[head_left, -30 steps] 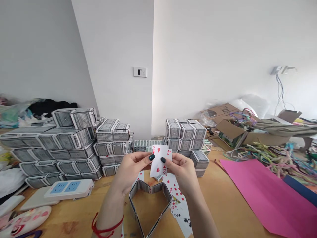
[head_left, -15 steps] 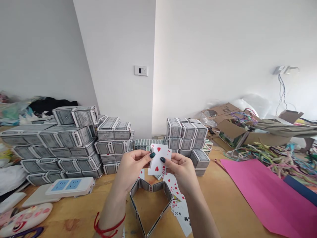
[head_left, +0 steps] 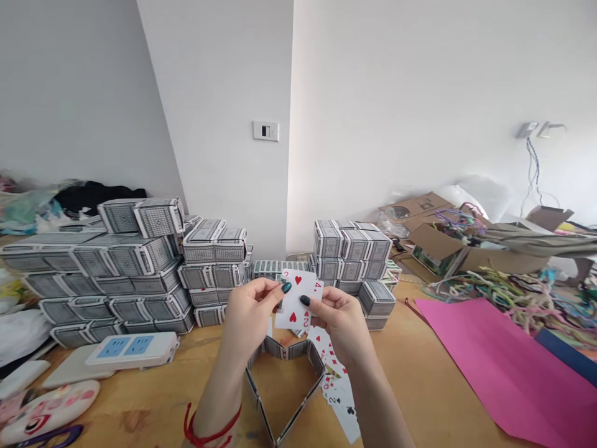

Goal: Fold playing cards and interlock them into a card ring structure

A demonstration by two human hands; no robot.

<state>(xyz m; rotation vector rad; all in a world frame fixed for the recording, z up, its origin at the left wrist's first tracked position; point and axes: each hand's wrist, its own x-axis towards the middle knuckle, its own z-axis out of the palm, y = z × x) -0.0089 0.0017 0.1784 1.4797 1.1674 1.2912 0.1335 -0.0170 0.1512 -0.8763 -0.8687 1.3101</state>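
My left hand [head_left: 247,314] and my right hand [head_left: 340,320] are raised above the wooden table [head_left: 420,386], both pinching a two of hearts card [head_left: 295,300] between thumb and fingers. A second card, a red four [head_left: 318,287], shows behind it at the right. Below the hands stands a heart-shaped frame made of folded cards [head_left: 283,389]. Loose face-up cards [head_left: 338,389] lie just right of the frame.
Stacks of boxed card decks [head_left: 121,274] fill the left back of the table, with another stack [head_left: 352,255] behind my hands. A white power strip [head_left: 133,350] lies at the left. Pink paper [head_left: 504,367], coloured strings [head_left: 513,295] and cardboard boxes [head_left: 433,246] are at the right.
The two of hearts has tilted and sunk slightly between my fingers, and my left thumb has shifted further onto it. The view has drifted a little.
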